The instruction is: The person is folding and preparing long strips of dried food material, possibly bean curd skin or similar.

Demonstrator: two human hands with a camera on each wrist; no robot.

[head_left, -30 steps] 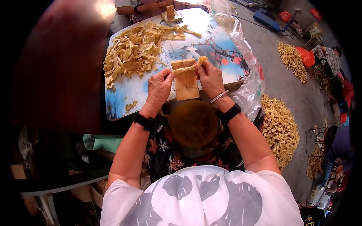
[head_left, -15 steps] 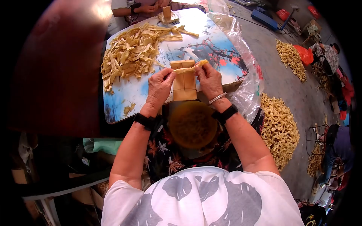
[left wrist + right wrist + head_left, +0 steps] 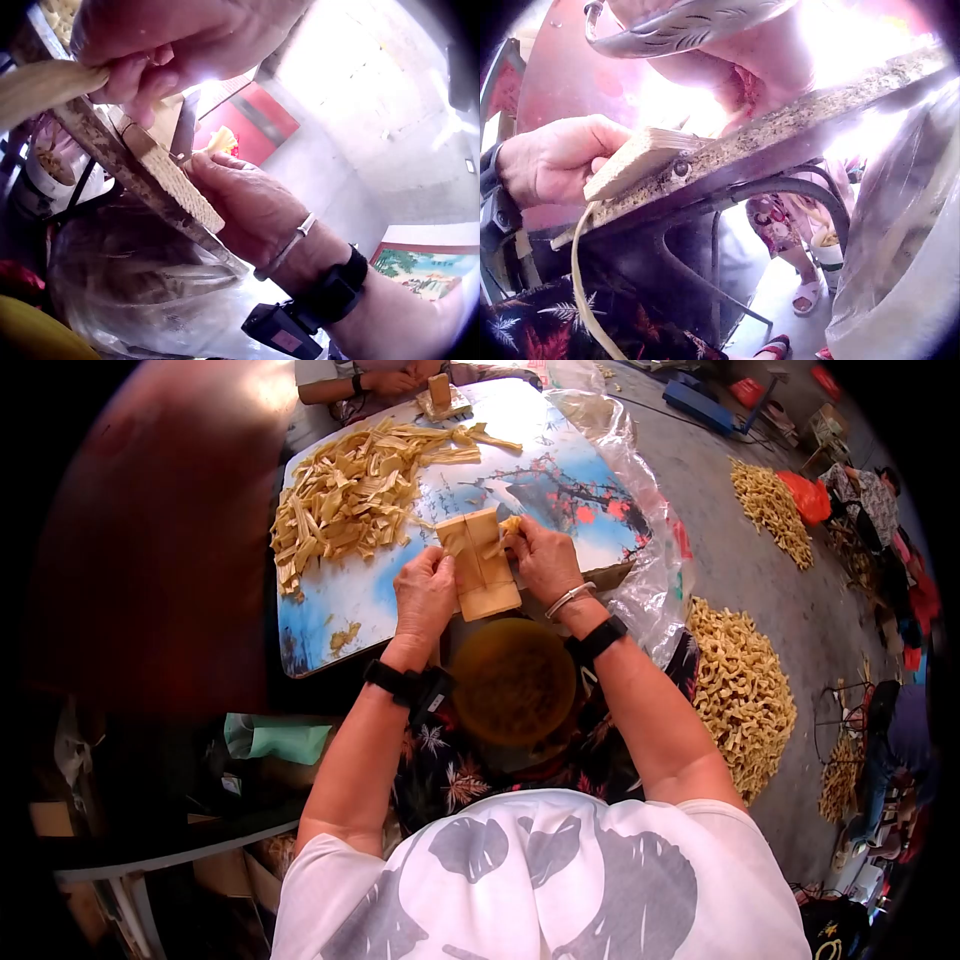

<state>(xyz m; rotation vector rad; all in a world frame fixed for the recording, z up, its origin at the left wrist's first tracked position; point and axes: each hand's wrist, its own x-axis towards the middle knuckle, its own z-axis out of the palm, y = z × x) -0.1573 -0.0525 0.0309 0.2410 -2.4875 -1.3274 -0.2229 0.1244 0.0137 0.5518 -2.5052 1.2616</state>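
Observation:
A wooden block (image 3: pixel 486 585) with a slot stands at the table's near edge in the head view, tilted slightly. At its left side, my left hand (image 3: pixel 425 598) pinches a pale yellow strip (image 3: pixel 41 91), whose free length leaves the fingers in the left wrist view and hangs below the table edge in the right wrist view. My right hand (image 3: pixel 550 567) is at the block's right side, thumb and finger pinching the strip's bunched end (image 3: pixel 511 525). The block partly hides the stretch between the hands.
A heap of loose strips (image 3: pixel 345 505) covers the table's left part. Below the near edge is a round brown bowl (image 3: pixel 513 682). Clear plastic (image 3: pixel 650 590) hangs along the right edge. Knotted pieces (image 3: pixel 740 705) lie heaped on the floor; another person sits across.
The strip stretched across the block's top between both hands has dropped out of sight there. Both hands are slightly lower beside the block, which has tilted; the bunched end has shifted left with my right hand.

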